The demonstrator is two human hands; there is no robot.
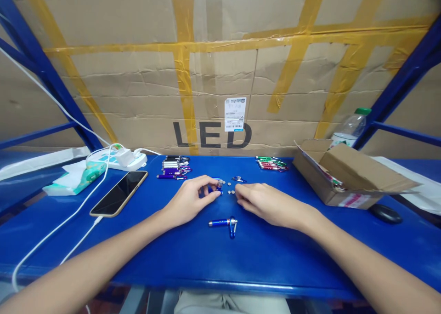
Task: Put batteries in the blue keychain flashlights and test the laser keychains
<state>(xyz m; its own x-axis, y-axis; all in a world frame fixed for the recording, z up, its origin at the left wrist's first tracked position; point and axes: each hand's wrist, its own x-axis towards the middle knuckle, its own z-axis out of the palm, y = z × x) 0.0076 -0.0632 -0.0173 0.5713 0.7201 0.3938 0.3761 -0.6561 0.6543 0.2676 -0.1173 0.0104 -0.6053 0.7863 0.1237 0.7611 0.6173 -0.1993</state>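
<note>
My left hand (191,195) pinches a short blue metal tube (219,185), which looks like a mini flashlight body, between thumb and fingers; part of it is hidden. My right hand (260,201) has its fingers curled together over the table, close to several small silver button cells (229,184). Whatever its fingertips hold is hidden. Behind the cells lies a small blue piece with a clip (239,179). Nearer to me, a blue mini flashlight (220,223) with a carabiner clip (232,227) rests on the blue table (193,263).
Mini flashlights in black, silver and purple (174,167) lie back left; green and red ones (272,163) back right. At left are a phone (120,194), tissue pack (77,176) and power strip (120,158). An open carton (344,180), bottle (354,125) and mouse (386,214) are right.
</note>
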